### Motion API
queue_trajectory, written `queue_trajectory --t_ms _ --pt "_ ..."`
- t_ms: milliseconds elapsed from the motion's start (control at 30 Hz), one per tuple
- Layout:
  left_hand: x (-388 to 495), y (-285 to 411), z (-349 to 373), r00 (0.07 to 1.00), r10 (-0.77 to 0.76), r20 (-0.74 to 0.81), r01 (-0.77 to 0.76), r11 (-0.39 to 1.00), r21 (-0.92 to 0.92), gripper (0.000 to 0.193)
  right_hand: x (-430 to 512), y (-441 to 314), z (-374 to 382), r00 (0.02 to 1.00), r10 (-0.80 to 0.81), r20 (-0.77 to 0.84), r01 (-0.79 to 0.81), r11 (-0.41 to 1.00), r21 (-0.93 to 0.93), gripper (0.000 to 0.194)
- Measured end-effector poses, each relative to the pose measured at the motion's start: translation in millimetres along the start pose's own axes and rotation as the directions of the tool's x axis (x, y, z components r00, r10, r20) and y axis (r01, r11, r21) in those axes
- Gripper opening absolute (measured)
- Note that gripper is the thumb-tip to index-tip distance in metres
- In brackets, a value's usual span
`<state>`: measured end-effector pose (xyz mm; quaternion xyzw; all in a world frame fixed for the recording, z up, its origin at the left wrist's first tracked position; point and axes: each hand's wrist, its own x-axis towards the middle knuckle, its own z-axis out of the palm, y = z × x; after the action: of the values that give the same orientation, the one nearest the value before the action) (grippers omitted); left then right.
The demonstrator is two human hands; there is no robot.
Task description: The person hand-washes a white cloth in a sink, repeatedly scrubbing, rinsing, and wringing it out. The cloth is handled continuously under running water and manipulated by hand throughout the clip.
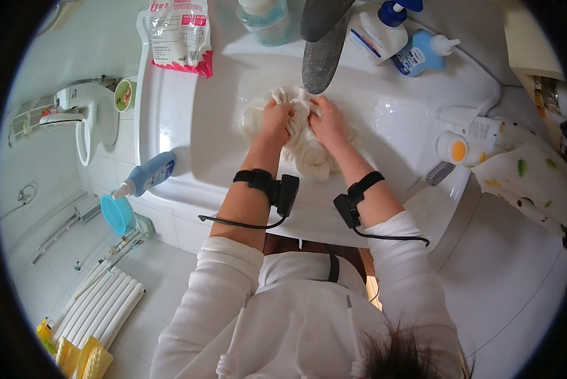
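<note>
A soaked white cloth lies bunched in the basin of a white washbasin, below a grey faucet. My left hand grips the upper left part of the cloth, its fingers curled into the folds. Close to its right, my right hand pinches another part of the same cloth. Some fingertips of both hands are hidden in the fabric. Water glistens on the basin around the cloth.
A washing powder bag, a clear pump bottle, a white pump bottle and a blue bottle line the back rim. Another blue bottle lies on the left rim. A brush, tubes and a patterned cloth are at the right.
</note>
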<state>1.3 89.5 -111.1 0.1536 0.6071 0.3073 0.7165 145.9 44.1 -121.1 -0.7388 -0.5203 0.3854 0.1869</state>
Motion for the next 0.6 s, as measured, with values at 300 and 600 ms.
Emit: queue_trajectory --t_ms 300,600 --pt "-35.4 4.2 7.2 0.970 -0.075 0.233 0.165 0.904 -0.395 0.029 -42.1 -73.9 -4.2 0.949 -0.181 -0.259 0.251 0.929 0.271 0.030" --pt "-64.6 5.6 15.6 0.915 -0.120 0.385 0.311 0.818 -0.485 0.038 -59.1 -100.6 -28.9 0.960 -0.279 -0.032 0.281 0.956 0.086 0.028"
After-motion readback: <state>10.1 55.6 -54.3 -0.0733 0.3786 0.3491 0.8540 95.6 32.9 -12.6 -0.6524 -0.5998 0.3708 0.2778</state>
